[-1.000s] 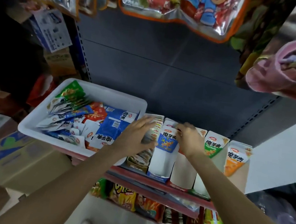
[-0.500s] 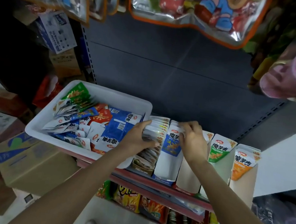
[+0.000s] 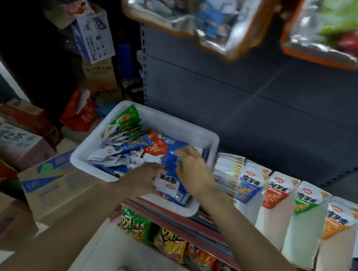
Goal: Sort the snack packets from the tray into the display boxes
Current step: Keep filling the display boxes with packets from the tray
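both hands [image 3: 168,176] in white tray [image 3: 207,139], pinching blue packets [image 3: 170,168]; label writing blurred.

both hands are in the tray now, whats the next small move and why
Probably lift the blue packets out of the white tray and carry them right to the blue-fronted display box: both the left hand and right hand already rest on them.

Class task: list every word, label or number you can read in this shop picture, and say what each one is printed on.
"魔芋爽": blue packet at the front of a display box; the red, green and orange neighbours look alike.
"土豆": green crisp bag on the lower shelf.
"奥乙茶", roughly: carton on the floor.
Tray packets, white box label: too blurred.
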